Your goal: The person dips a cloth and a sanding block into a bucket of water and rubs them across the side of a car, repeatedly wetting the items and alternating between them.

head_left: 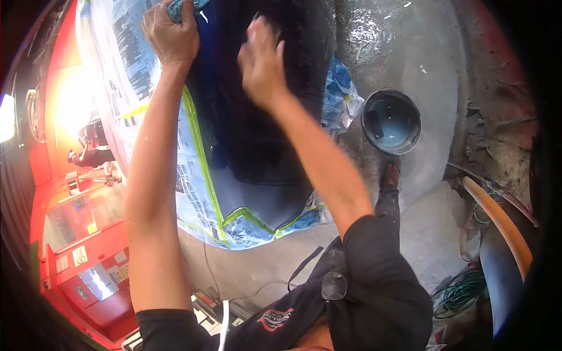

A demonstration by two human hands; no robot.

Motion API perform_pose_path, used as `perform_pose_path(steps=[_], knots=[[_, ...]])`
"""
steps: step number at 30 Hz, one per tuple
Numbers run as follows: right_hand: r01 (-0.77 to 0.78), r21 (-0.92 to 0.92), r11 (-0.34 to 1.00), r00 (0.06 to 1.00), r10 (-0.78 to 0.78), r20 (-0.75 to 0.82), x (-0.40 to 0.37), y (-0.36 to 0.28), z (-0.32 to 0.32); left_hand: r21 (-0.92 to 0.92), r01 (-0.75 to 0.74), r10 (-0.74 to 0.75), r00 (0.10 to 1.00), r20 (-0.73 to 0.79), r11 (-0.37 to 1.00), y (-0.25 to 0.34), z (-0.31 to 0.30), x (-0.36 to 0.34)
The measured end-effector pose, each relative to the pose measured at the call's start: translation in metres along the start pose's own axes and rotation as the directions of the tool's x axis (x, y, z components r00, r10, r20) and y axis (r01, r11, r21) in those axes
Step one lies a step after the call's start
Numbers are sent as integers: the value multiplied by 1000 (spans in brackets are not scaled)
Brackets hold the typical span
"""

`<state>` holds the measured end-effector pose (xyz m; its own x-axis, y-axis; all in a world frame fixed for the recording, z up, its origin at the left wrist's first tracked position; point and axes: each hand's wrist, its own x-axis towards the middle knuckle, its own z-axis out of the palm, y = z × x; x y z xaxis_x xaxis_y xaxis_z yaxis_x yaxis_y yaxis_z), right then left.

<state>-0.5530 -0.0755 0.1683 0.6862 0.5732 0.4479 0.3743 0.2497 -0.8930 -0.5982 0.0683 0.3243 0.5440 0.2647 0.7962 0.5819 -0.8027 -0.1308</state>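
Note:
My left hand (171, 34) is at the top, its fingers closed round a wet blue cloth (186, 8) at the upper edge of the view. To its right, my right hand (263, 64) is over a dark, glossy panel (234, 128); motion smears its fingers, and whether they hold anything cannot be made out. Printed masking film (190, 199) surrounds the panel, edged with yellow-green tape (201, 155). The panel's near end looks grey and dull.
A bucket (367, 126) of cloudy bluish water, with a dark block in it, stands on the wet floor (433, 76) at right. Red equipment (64, 251) fills the left side. Green hose (462, 295) and curved panels (497, 216) are at lower right.

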Motion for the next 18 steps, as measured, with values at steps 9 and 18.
perform_pose_path(steps=[9, 18], knots=[[-7, 129, 992, 998, 0, 55, 71, -12, 14, -104, 86, -83, 996, 36, 991, 31, -13, 1], [103, 9, 995, 964, -103, 245, -109, -6, -48, 37, 17, -19, 999, 44, 999, -7, 0, -1]])
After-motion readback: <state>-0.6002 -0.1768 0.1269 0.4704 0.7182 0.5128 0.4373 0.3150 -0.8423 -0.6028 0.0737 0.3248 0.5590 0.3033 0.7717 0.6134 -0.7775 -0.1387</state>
